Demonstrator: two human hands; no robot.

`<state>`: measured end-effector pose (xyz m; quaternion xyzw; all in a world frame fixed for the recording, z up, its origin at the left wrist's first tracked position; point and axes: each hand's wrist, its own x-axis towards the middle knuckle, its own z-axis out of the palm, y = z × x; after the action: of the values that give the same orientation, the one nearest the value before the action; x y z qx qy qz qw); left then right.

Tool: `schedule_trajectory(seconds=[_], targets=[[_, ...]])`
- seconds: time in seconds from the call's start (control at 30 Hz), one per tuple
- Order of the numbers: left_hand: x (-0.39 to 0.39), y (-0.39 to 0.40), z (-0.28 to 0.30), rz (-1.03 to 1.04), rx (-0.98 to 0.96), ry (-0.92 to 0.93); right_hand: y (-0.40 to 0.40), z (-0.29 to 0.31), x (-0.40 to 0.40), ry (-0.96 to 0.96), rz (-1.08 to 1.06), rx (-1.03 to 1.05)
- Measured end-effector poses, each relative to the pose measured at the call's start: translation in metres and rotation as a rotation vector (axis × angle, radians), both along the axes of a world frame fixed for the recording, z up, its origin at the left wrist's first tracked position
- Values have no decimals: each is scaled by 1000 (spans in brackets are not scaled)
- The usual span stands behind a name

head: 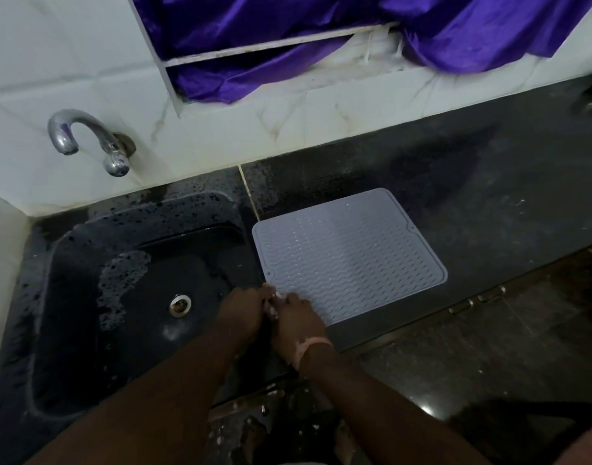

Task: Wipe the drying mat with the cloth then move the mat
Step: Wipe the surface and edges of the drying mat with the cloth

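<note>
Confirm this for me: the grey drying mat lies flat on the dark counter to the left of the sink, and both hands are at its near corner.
Not quite. The head view shows the grey drying mat lying flat on the dark counter to the right of the sink, not the left. The rest holds: the left hand and right hand are together at its near corner.

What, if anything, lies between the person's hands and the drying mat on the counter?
Nothing visible does. Both the left hand and the right hand are already at the near left corner of the drying mat, with something small and pale between the fingers. The counter around the mat shows no objects nearby.
</note>
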<state>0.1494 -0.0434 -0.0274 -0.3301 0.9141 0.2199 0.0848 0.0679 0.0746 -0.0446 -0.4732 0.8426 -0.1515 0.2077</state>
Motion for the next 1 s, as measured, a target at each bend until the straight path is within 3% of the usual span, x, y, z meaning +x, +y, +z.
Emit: schedule_trajectory(seconds=[0.1, 0.17, 0.27, 0.37, 0.57, 0.8, 0.9, 1.0], targets=[[-4, -3, 0, -37, -100, -31, 20, 17, -66, -127, -259, -211], [-10, -1, -1, 11, -152, -14, 42, 23, -126, -45, -434, -217], [-19, 0, -9, 27, -132, -64, 70, 20, -213, 177, -618, 77], [-25, -4, -19, 20, -62, -199, 74, 9, -249, 245, -599, 253], [-33, -13, -30, 30, -8, -228, 31, -7, -160, 248, -582, 40], [-40, -25, -8, -118, -65, -284, -7, -14, -33, 226, -184, 42], [-34, -30, -4, -155, -97, -214, -13, -10, -32, 96, 22, -40], [-32, -38, 3, -173, -129, -183, -9, 10, -74, -133, -145, -196]])
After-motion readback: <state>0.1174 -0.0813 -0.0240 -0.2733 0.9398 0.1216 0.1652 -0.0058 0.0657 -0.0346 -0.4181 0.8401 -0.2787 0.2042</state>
